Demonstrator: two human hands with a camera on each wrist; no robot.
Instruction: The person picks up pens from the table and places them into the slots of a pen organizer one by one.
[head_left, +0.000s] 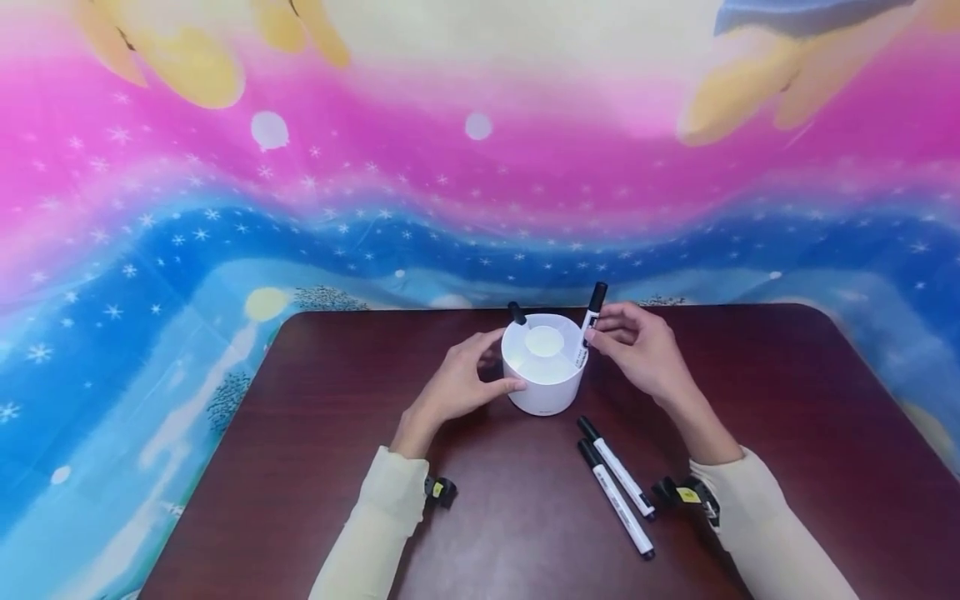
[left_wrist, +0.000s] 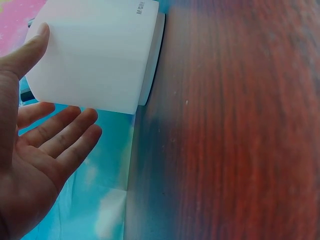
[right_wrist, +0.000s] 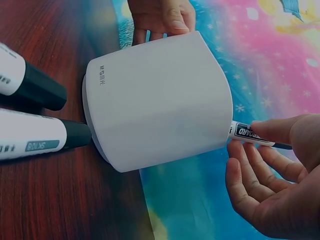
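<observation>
One marker (head_left: 593, 315) between pinching right fingers (right_wrist: 243, 194), lower end inside white holder (head_left: 547, 395), left fingers (left_wrist: 79, 150) spread alongside.

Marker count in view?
4: one marker in the right hand, one mostly inside the white holder, two markers on the table. The holder could hide more.
</observation>
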